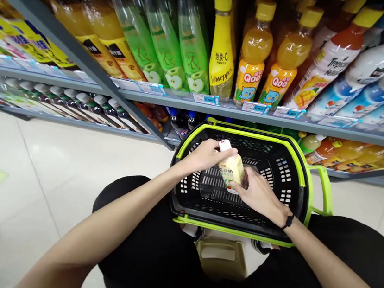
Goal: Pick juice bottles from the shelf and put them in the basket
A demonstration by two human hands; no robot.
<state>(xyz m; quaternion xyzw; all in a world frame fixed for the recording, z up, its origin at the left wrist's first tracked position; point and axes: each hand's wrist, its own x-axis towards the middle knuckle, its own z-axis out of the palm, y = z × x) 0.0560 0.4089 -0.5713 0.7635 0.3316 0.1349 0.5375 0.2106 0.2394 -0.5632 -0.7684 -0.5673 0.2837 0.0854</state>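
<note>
Head view: I log left hand (208, 155), right hand (259, 192) pinching drink container (230, 169) between long edges of basket (249, 131); slackened grip could drop it.

Person, two bare arms (146, 199), uncovered as far as the view shows. Left hand (206, 155) and right hand (259, 193) both ungloved, ordinary five-finger build. Right wrist carries a thin black wristband (288, 221), slightly lumpy outline; braid or knot, too small to tell. Legs in black trousers (143, 255), matte, plain, loose cut, wide and rounded over the knees. Shoes (262, 247) mostly hidden; visible bits read dark with white parts, model unclear.
</note>
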